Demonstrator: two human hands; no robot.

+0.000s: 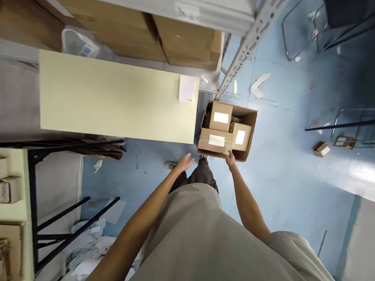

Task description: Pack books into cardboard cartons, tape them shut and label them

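Note:
An open cardboard box [251,136] stands on the floor in front of my feet. Inside it lie several smaller brown cartons, among them an upper-left carton [222,107], a right-hand carton [246,130] and a near carton [205,141], each with a white label. My right hand [230,159] is closed on the near rim of the open box, its fingertips beside the near carton's taped end. My left hand [184,163] hangs free to the left of the box, fingers stretched and apart, holding nothing. It is just below the corner of a pale yellow table.
The pale yellow tabletop [115,99] carries a small white box [186,88]. Behind it a metal shelf [239,62] holds large cartons. At right, small boxes [321,149] and chair frames stand on the blue floor. A black-framed rack [33,209] is at left.

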